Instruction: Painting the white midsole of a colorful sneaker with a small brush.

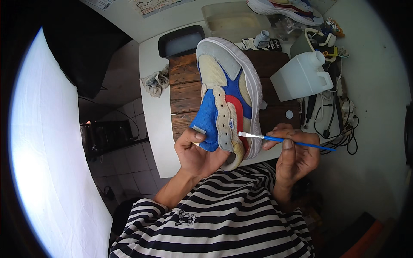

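A sneaker [234, 81] in blue, cream, red and grey, with a white sole, is held toe-up above the wooden board. My left hand [193, 157] grips it near the heel opening, thumb over the blue tongue, some fingers hidden behind the shoe. In my right hand [297, 155] is a slim blue paintbrush [277, 139]; its flat pale bristles are at the red and cream side panel beside the eyelets, though I cannot tell whether they touch it.
A wooden board [183, 75] lies on the white table. Around it are a dark tray [180, 41], translucent container [217, 21], small bottle [261, 39], white jug [297, 79], crumpled cloth [154, 84], tangled cables [337, 131] and another sneaker [288, 13]. A lit white panel [51, 146] stands left.
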### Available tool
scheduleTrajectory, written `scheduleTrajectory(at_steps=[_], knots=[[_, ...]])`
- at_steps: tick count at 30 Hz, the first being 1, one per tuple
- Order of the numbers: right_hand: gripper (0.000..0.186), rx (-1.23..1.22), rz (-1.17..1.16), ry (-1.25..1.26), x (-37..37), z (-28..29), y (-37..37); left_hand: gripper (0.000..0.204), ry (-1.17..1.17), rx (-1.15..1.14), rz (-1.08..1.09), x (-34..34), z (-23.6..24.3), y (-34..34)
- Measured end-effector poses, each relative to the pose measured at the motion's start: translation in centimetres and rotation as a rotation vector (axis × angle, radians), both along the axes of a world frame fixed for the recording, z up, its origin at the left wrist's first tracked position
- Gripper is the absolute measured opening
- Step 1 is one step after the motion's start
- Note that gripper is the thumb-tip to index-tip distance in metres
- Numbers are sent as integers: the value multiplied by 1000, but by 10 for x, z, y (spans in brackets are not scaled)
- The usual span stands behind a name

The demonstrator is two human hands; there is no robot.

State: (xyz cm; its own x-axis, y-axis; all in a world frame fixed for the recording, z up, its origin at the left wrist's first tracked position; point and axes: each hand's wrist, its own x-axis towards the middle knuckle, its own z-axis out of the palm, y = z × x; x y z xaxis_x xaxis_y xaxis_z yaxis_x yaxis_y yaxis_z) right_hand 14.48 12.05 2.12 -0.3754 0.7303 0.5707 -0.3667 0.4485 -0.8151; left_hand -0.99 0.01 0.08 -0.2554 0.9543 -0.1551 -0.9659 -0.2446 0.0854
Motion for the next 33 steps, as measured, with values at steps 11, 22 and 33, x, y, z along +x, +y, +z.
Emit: scheduleTrajectory(at_steps=[11, 22, 33], knots=[[13, 41, 88, -31, -11, -4, -6, 76, 96, -47, 3, 5, 3, 1], [15, 107, 36, -66, -8, -1, -10, 77, 88, -39, -17, 5, 7, 2], [20, 168, 24, -100, -6, -3, -10, 77, 68, 4, -13, 5, 4, 3]])
